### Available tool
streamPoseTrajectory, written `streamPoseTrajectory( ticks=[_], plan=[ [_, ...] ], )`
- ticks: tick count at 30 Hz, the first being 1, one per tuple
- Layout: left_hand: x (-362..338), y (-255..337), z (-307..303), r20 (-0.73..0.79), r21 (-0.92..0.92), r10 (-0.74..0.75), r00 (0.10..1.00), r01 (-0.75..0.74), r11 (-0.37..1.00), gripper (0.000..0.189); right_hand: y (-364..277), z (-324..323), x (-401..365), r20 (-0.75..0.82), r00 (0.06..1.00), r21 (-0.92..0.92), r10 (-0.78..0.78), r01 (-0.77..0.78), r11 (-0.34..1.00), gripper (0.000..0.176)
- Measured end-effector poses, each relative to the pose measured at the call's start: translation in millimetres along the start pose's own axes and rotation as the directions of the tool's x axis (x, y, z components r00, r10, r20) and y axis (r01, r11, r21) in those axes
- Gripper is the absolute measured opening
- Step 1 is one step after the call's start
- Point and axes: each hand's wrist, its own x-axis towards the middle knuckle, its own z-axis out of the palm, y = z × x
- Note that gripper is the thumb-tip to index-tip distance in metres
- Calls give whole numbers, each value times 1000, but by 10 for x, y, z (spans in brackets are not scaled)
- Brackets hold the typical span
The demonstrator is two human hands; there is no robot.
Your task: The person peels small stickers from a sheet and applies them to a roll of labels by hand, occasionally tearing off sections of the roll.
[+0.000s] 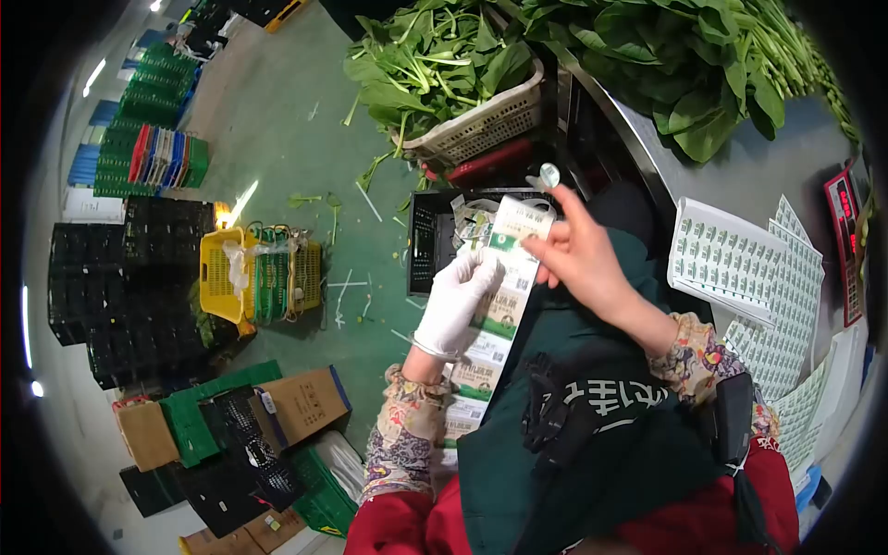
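A long strip of printed labels (499, 314), with green and brown pictures and small square codes, hangs down over my lap. My left hand (460, 298), in a white glove, is closed on the strip's left edge near its upper end. At the right edge my bare right hand (587, 264) has its thumb against the strip, with the other fingers curled behind it. Its index finger points up, and a small round sticker (550, 174) sits at that fingertip. Below the strip's top end stands a black crate (424, 242) with crumpled backing inside.
Sheets of small stickers (740, 264) lie on the right beside a red scale (844, 208). Leafy greens fill a pale basket (481, 125) and cover the metal table (731, 180). On the left are a yellow crate (217, 273), black crates (139, 287) and cardboard boxes (305, 407).
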Motion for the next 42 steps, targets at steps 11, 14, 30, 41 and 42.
streamPoseTrajectory(
  ticks=[11,14,30,41,42],
  plan=[
    [29,-13,23,-217,80,133,967,-118,990,21,-20,159,-114,118,984,162,130,-148,976,19],
    [58,-48,1,-231,110,160,960,-138,984,21,-12,172,-126,51,999,91,15,-20,996,25],
    [-251,77,17,151,280,15,988,-57,958,70,30,-97,262,-174,979,69,-103,116,991,71],
    [-1316,-1536,-1556,165,940,-766,621,136,313,50,-10,-387,396,-440,871,123,-217,298,947,54],
    [-1370,-1816,-1784,73,959,-800,595,177,220,53,1,-372,377,-432,874,111,-223,296,949,53]
  ],
)
